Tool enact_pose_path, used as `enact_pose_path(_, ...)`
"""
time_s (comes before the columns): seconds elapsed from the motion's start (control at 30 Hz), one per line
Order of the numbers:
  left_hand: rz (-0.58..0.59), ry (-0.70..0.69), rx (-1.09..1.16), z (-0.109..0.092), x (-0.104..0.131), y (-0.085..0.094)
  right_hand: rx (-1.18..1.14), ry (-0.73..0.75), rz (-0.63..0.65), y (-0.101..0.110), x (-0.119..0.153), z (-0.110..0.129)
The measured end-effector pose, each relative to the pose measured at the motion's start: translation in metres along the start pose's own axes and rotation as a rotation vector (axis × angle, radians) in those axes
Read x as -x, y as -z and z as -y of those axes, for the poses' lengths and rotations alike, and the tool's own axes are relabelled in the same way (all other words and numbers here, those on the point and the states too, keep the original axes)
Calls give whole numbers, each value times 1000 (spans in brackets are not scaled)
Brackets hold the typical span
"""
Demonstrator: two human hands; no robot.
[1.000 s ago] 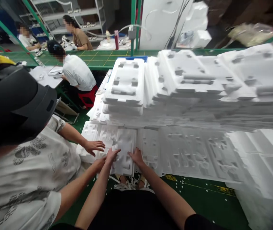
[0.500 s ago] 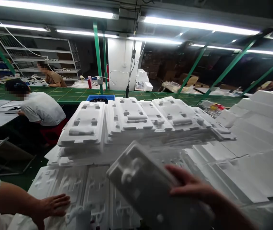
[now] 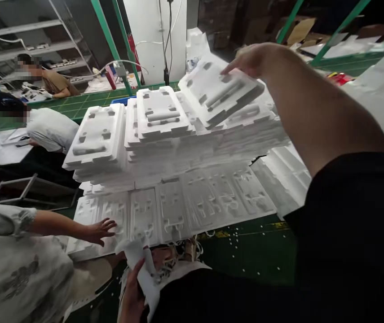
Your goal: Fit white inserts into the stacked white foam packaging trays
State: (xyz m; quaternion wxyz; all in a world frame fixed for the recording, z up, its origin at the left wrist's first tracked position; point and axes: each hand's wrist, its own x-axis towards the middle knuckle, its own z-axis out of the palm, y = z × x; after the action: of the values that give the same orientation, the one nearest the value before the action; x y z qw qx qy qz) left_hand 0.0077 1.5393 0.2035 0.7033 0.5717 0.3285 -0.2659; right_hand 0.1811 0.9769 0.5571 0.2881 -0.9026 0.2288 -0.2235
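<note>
Near the foam pile's [image 3: 192,150] far-right edge, right hand [image 3: 252,60] pinches a tilted foam tray [image 3: 220,89]; left hand [image 3: 134,291] grips a white foam piece [image 3: 139,264] by the lap. One-handed pinch plus uneven pile could make the tray slide.

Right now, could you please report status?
Right hand gripping tilted white rectangular foam tray above white foam stack. Left hand holding white elongated piece. Co-worker's hand nearby.

The left grip [image 3: 133,294] is cut by the bottom edge, its white piece [image 3: 140,262] too blurred to identify. The raised foam tray [image 3: 212,87] covers part of the stack [image 3: 212,146] beneath (its layers too smeared to count). The near person [image 3: 19,264] is cropped at left.
</note>
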Motion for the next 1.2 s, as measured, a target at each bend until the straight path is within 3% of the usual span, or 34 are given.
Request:
enact_pose_path(0.07,11,-17,18,-9,7,0,121,-214,159,-1,1,6)
enact_pose_path(0.1,45,-40,6,-12,9,1,174,-244,147,0,7,9)
enact_pose_path(0.17,137,-81,-49,-13,10,1,208,-109,-86,3,34,10)
enact_pose_path(0.23,239,-103,-119,-12,6,-2,102,181,-375,0,84,7)
enact_pose_path(0.27,294,-104,-155,-12,2,-6,-14,334,-452,-7,117,3)
enact_pose_path(0.3,353,-94,-192,-13,-4,-12,-136,437,-456,-19,154,-2)
enact_pose_path(0.33,413,-75,-227,-15,-10,-19,-232,453,-425,-35,195,-8)
enact_pose_path(0.37,479,-55,-253,-17,-16,-29,-293,412,-315,-56,238,-15)
enact_pose_path(0.43,630,7,-285,-20,-28,-51,-341,158,4,-107,322,-32)
enact_pose_path(0.5,762,105,-310,-18,-35,-74,-408,-215,159,-159,398,-51)
enact_pose_path(0.57,847,192,-334,-11,-37,-90,-514,-533,152,-199,460,-65)
enact_pose_path(0.67,950,249,-330,4,-32,-102,-658,-843,35,-233,525,-66)
enact_pose_path(0.77,1048,279,-341,19,-27,-106,-814,-1006,-66,-247,554,-55)
enact_pose_path(0.87,1074,332,-392,32,-23,-110,-897,-1071,-131,-256,562,-50)
enact_pose_path(1.07,1083,430,-452,53,-18,-119,-864,-1059,-192,-257,560,-68)
enact_pose_path(1.2,1087,391,-447,58,-12,-128,-757,-968,-184,-248,552,-78)
